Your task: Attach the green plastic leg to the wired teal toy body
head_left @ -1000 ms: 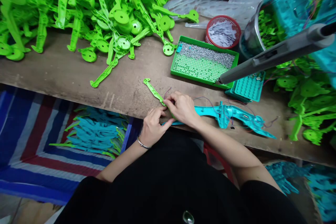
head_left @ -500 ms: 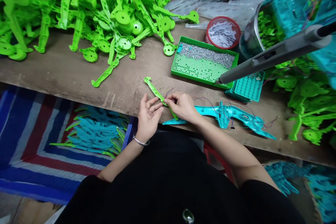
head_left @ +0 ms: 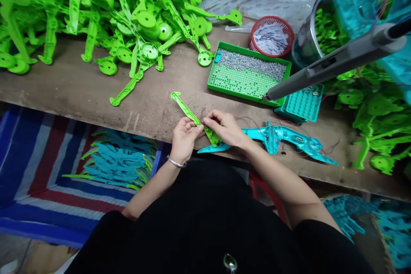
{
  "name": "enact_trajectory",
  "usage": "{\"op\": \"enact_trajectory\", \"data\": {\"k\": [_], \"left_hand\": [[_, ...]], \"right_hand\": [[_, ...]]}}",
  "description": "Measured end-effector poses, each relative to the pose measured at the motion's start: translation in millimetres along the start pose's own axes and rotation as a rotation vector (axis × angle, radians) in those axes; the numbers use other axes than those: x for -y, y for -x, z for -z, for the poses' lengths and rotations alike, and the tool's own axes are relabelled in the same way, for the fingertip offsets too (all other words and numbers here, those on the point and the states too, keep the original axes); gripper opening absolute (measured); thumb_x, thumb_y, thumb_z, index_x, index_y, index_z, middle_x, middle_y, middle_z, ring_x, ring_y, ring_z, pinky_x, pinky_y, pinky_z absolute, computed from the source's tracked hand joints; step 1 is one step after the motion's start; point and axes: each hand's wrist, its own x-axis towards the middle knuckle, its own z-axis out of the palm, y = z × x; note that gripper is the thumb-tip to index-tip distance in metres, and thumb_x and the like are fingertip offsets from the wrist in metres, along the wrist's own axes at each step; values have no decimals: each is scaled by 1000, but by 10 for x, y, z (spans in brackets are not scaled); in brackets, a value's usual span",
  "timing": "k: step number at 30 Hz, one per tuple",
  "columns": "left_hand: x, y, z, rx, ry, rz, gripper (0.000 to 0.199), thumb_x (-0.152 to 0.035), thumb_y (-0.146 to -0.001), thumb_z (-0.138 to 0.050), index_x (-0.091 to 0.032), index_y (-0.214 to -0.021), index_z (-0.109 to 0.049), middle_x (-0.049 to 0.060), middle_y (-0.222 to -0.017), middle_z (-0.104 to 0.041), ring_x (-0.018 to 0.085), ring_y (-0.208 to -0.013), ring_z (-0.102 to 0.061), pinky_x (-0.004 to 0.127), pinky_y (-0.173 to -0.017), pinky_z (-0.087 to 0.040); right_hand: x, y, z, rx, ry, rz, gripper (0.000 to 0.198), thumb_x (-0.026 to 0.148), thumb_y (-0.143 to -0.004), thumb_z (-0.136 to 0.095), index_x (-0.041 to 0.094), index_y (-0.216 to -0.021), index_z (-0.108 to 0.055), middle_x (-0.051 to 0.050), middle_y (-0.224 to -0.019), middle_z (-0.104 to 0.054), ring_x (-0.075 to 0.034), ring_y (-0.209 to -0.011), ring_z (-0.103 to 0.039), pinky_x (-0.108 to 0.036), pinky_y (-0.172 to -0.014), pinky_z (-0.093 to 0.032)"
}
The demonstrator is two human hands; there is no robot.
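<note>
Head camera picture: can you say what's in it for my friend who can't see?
Two hands, left hand and right hand, pinch a long green plastic piece at a workbench edge. A teal piece lies beside them, a heap of green parts behind.

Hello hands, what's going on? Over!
Left hand and right hand both pinch the green part. Teal part lies alongside. Nothing blocking.
</note>
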Motion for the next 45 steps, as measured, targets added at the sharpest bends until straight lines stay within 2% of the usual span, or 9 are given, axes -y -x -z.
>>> {"op": "enact_trajectory", "data": {"k": [8,13,17,25,29,31,35,40,45], "left_hand": [[51,-3,9,11,-71,-63,43,-32,-70,-87,-19,-95,-54,0,-87,-70,11,-82,-69,24,-80,-58],[-13,22,52,140,-2,-1,44,-32,-73,-85,-20,-101,-53,5,-109,-73,14,-102,-69,27,-93,-55],[-34,7,64,175,1,0,45,-30,-73,-85,-21,-102,-51,5,-108,-74,15,-102,-70,29,-91,-56],[1,12,38,127,-19,-20,46,-33,-73,-85,-21,-99,-49,5,-102,-75,14,-91,-72,27,-82,-58],[-8,22,23,118,-25,-17,46,-34,-74,-84,-21,-100,-48,4,-100,-74,16,-92,-72,31,-85,-58],[-10,18,19,130,-12,-9,46,-34,-74,-84,-22,-99,-47,4,-102,-73,17,-95,-72,33,-87,-58],[-7,-4,10,131,30,3,51,-33,-71,-85,-22,-99,-44,3,-105,-70,16,-94,-72,31,-85,-58],[-8,-20,11,108,45,12,61,-27,-69,-84,-25,-112,-41,-1,-97,-71,14,-91,-71,28,-81,-57],[-42,-33,24,102,36,-12,52,-21,-66,-83,-23,-102,-47,-1,-101,-68,11,-89,-68,23,-81,-54]], "right_hand": [[-57,75,-6,-96,77,170,6,20,-82,-61,17,-80,-65,-2,-76,-66,-12,-65,-56,-24,-63,-42],[-33,119,-14,-104,78,241,9,16,-84,-58,17,-78,-66,-6,-89,-75,-13,-72,-66,-26,-67,-48],[-31,151,-46,-128,137,264,14,17,-86,-58,17,-88,-71,-7,-93,-76,-16,-81,-69,-29,-75,-52],[75,287,-91,-154,451,300,20,22,-89,-55,15,-91,-73,-8,-78,-67,-19,-73,-58,-35,-71,-43],[100,242,-53,-200,499,205,20,27,-91,-55,18,-91,-73,-8,-81,-66,-22,-78,-55,-37,-73,-38],[92,146,-11,-210,481,224,21,22,-92,-50,18,-98,-70,-10,-92,-68,-24,-87,-56,-38,-79,-39],[76,-122,126,-5,496,422,35,11,-87,-49,18,-118,-62,-12,-125,-65,-28,-118,-51,-43,-97,-36],[153,-371,356,331,461,426,18,15,-87,-56,18,-101,-67,-7,-97,-73,-24,-97,-60,-42,-93,-37],[258,-483,376,450,320,475,17,16,-91,-53,18,-94,-70,-5,-90,-69,-17,-84,-60,-31,-79,-43]]}}
